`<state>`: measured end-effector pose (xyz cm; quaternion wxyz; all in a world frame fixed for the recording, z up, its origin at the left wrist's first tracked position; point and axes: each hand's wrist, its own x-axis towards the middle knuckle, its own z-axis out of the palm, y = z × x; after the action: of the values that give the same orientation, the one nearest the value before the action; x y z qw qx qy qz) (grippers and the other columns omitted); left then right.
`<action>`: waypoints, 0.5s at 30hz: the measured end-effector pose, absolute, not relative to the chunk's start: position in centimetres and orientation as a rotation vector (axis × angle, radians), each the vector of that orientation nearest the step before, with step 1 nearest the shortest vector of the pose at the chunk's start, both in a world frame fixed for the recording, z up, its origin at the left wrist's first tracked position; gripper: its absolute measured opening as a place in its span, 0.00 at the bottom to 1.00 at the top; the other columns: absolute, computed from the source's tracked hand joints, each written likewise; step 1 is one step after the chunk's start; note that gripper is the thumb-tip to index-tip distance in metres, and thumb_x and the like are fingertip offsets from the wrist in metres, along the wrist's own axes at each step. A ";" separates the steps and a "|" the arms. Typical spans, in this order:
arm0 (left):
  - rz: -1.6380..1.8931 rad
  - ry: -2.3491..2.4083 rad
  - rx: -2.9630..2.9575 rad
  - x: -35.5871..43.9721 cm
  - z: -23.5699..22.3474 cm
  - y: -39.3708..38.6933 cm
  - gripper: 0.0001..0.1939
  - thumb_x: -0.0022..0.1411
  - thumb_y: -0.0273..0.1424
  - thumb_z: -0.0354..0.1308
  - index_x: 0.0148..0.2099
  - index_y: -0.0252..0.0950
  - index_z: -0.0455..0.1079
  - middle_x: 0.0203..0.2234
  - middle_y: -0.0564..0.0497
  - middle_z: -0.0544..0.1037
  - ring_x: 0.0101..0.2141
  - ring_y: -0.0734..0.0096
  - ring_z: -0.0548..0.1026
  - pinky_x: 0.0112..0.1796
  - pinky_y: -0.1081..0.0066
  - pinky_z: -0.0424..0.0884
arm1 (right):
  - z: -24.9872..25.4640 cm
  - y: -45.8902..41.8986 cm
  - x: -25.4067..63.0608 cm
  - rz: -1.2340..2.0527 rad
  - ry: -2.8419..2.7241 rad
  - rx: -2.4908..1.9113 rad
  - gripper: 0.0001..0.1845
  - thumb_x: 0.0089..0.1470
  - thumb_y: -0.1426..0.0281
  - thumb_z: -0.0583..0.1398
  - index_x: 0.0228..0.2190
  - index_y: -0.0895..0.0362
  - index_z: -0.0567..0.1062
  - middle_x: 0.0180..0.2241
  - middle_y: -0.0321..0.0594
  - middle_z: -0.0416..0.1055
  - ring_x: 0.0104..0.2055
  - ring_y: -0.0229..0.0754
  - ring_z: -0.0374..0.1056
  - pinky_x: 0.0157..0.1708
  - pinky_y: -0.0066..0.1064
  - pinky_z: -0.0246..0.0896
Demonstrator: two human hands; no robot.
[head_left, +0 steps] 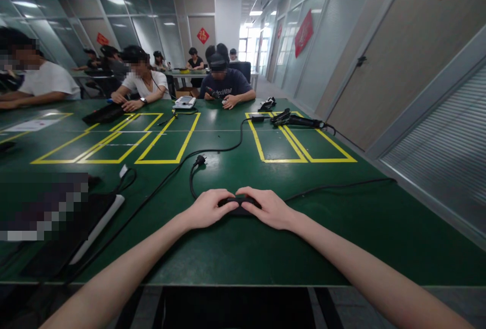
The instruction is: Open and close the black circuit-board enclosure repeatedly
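Note:
Both my hands grip a black power adapter [240, 211] low over the green table [197, 253], near its front edge. My left hand [209, 208] is closed on the adapter's left end. On the right end my right hand [271, 208] is closed too, with both thumbs on the near side. Fingers hide much of the adapter, and I cannot tell whether it touches the table. A short cord with a black plug [200, 161] curves up beyond my left hand. From behind my right hand a thin black cable [341, 185] runs to the table's right edge.
Yellow tape rectangles [182, 161] mark the far half. A long black cable [167, 177] crosses left of my hands to another adapter [258, 118]. A black handheld device [299, 120] lies far right; a dark laptop-like item [76, 222] lies left. People [231, 86] sit opposite.

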<state>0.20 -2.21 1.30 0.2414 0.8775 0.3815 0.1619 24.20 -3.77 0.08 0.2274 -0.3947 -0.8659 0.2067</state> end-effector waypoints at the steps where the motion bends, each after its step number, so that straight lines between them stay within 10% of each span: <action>1: 0.454 1.044 2.401 0.2 1.2 -2.2 0.16 0.74 0.41 0.54 0.48 0.37 0.78 0.40 0.49 0.83 0.39 0.64 0.80 0.41 0.68 0.71 | 0.1 -3.8 24.2 0.543 -2.416 -1.045 0.17 0.69 0.61 0.57 0.55 0.52 0.73 0.45 0.42 0.78 0.42 0.45 0.75 0.43 0.35 0.69; 6: 0.583 1.068 2.472 0.1 0.6 -2.2 0.19 0.76 0.42 0.50 0.49 0.37 0.78 0.38 0.48 0.82 0.39 0.64 0.78 0.44 0.66 0.73 | 0.3 -3.7 24.7 0.446 -2.544 -0.956 0.26 0.66 0.59 0.62 0.63 0.50 0.71 0.46 0.44 0.76 0.42 0.47 0.76 0.43 0.36 0.71; 11: 1.049 1.059 2.648 -0.3 0.8 -2.1 0.23 0.75 0.37 0.52 0.67 0.38 0.67 0.58 0.38 0.73 0.58 0.52 0.71 0.59 0.50 0.68 | 1.6 -1.5 28.6 0.581 -2.035 -1.065 0.24 0.65 0.55 0.59 0.57 0.52 0.76 0.51 0.46 0.77 0.50 0.50 0.74 0.50 0.42 0.71; 15: 0.895 0.942 2.744 -0.5 0.8 -2.1 0.23 0.74 0.35 0.53 0.69 0.42 0.65 0.63 0.39 0.70 0.63 0.50 0.68 0.63 0.47 0.66 | 3.0 1.2 35.3 0.586 -1.446 -1.312 0.30 0.59 0.47 0.61 0.55 0.52 0.76 0.34 0.38 0.76 0.25 0.39 0.66 0.24 0.30 0.63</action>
<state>-0.51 -2.12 0.77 0.0524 0.9025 0.3098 0.2945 35.25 1.19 3.04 0.5239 -0.5482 -0.6043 0.2447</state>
